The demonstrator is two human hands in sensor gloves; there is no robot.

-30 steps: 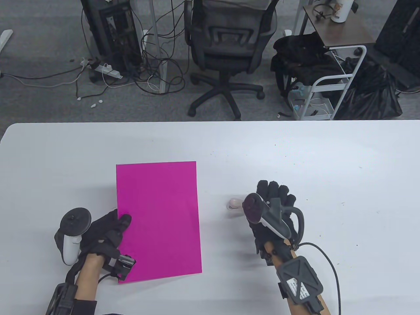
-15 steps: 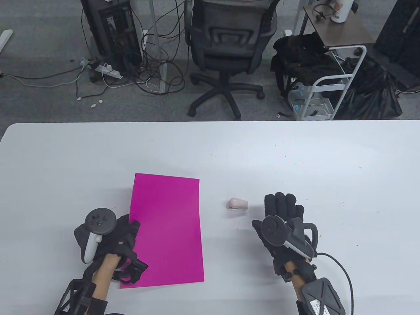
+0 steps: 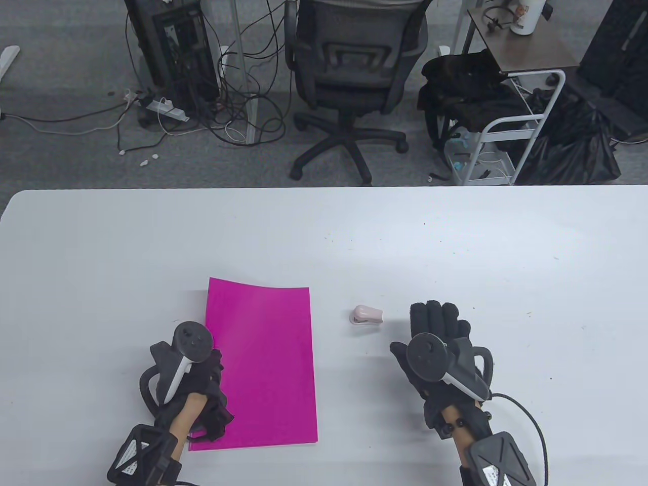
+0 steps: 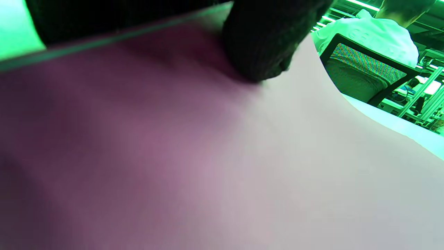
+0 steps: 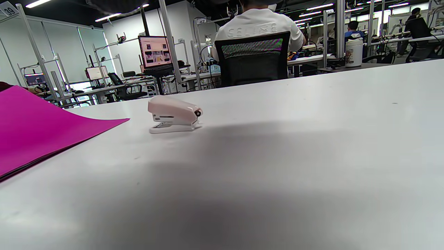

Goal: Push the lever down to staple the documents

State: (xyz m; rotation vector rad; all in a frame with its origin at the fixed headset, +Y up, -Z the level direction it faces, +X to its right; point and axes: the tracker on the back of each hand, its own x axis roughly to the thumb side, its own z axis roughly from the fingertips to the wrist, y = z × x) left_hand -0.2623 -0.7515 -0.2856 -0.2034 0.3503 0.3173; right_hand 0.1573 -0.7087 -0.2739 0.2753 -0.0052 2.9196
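A stack of magenta paper [image 3: 263, 359] lies on the white table [image 3: 324, 233], left of centre. My left hand [image 3: 212, 364] grips the stack's left edge, and the far edge curls up a little. In the left wrist view a gloved finger [image 4: 260, 45] presses on the paper [image 4: 173, 156]. A small pale pink stapler [image 3: 366, 315] stands alone on the table, right of the paper; it also shows in the right wrist view [image 5: 173, 114]. My right hand [image 3: 438, 319] lies flat with its fingers stretched out, just right of the stapler and not touching it.
An office chair [image 3: 354, 76], a computer tower with cables [image 3: 172, 55] and a white cart [image 3: 506, 126] stand on the floor beyond the table's far edge. The magenta paper's corner shows in the right wrist view [image 5: 41, 128].
My left hand turned and drew the paper nearer and slightly right, curling its far edge up. My right hand pulled back right and nearer, away from the stapler, which stayed put.
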